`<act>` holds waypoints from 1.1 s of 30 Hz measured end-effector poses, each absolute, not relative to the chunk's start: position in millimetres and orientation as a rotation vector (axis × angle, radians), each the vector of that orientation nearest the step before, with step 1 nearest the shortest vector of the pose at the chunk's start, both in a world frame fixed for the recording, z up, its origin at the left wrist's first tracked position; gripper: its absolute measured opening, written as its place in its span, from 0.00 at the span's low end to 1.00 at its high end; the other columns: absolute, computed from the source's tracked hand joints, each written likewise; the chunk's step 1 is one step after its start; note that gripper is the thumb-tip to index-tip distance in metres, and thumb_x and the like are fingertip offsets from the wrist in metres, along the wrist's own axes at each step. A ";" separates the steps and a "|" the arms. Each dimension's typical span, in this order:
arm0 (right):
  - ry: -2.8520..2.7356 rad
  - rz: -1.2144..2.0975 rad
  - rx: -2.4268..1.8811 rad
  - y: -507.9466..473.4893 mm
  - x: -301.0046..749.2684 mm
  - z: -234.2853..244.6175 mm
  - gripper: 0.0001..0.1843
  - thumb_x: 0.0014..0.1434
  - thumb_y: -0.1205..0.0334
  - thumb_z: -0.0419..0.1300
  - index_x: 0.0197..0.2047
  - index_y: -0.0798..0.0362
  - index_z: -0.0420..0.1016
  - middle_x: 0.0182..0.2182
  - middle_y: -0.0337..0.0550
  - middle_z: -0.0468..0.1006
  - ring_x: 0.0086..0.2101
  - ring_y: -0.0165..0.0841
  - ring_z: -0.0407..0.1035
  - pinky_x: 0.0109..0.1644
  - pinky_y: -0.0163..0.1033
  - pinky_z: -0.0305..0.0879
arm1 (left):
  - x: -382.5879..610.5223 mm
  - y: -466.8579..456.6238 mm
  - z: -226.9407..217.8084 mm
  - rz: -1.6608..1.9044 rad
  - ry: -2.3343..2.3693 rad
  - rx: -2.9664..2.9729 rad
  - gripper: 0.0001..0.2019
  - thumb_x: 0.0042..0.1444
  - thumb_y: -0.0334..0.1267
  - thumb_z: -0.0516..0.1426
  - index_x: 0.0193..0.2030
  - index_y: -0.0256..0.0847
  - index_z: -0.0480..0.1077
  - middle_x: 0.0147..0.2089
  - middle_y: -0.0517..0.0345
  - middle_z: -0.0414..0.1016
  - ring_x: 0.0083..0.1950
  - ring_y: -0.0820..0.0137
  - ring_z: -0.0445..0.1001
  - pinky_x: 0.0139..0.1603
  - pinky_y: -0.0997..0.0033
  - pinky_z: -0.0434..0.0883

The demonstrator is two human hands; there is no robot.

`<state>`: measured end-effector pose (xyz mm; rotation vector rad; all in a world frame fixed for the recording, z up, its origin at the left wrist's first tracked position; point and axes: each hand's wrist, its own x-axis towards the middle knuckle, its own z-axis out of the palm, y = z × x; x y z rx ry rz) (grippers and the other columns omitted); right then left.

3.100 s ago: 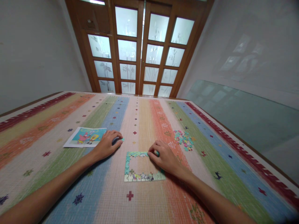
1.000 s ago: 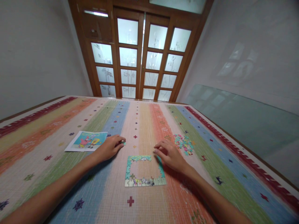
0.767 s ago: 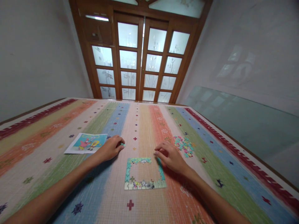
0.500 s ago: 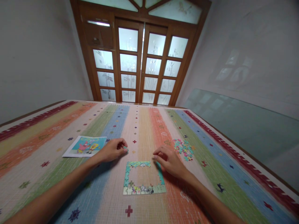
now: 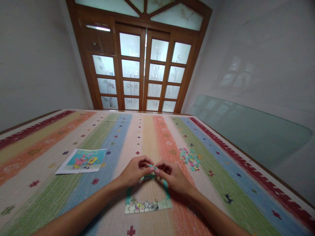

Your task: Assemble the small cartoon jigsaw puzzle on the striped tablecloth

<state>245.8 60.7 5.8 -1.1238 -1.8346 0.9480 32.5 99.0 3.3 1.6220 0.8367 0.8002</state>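
Piece point(image 5: 151, 166) between left grip point(image 5: 136, 171) and right grip point(image 5: 173, 175)

Door point(image 5: 142, 72): wooden, frosted panes point(image 5: 130, 68) glowed pale
Walls point(image 5: 31, 65): plain, flanked door
Greenish panel point(image 5: 246, 127): stood right of door
Striped tablecloth point(image 5: 147, 139): lay in front of door

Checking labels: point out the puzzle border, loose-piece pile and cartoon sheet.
Puzzle border point(image 5: 148, 207): head view, middle of its near row.
Loose-piece pile point(image 5: 190, 158): head view, about its middle.
Cartoon sheet point(image 5: 83, 161): head view, middle of its printed side.

left hand point(image 5: 135, 171) pinching | right hand point(image 5: 173, 176) curled, close beside | forearms point(image 5: 94, 203) converging
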 end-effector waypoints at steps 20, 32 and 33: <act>-2.062 0.666 -1.274 61.6 254.1 1.4 0.05 0.59 0.70 0.67 0.38 0.53 0.84 0.34 0.44 0.82 0.37 0.36 0.73 0.44 0.42 0.66 | 30.1 91.3 -2.2 0.902 0.989 1.874 0.12 0.59 0.44 0.59 0.42 0.39 0.79 0.41 0.50 0.82 0.43 0.62 0.79 0.50 0.59 0.75; -2.142 0.484 -1.288 57.9 248.8 -1.4 0.05 0.61 0.70 0.65 0.34 0.54 0.83 0.33 0.43 0.77 0.38 0.36 0.69 0.44 0.41 0.63 | 31.2 90.2 -7.0 0.944 0.954 1.908 0.11 0.60 0.42 0.59 0.42 0.39 0.79 0.40 0.51 0.83 0.41 0.64 0.79 0.48 0.62 0.75; -2.141 0.477 -1.298 57.9 248.7 -1.7 0.05 0.61 0.70 0.65 0.34 0.54 0.83 0.33 0.43 0.76 0.38 0.36 0.69 0.44 0.41 0.63 | 31.4 90.0 -7.2 0.954 0.952 1.915 0.11 0.60 0.42 0.59 0.42 0.39 0.79 0.40 0.52 0.83 0.41 0.64 0.79 0.48 0.62 0.75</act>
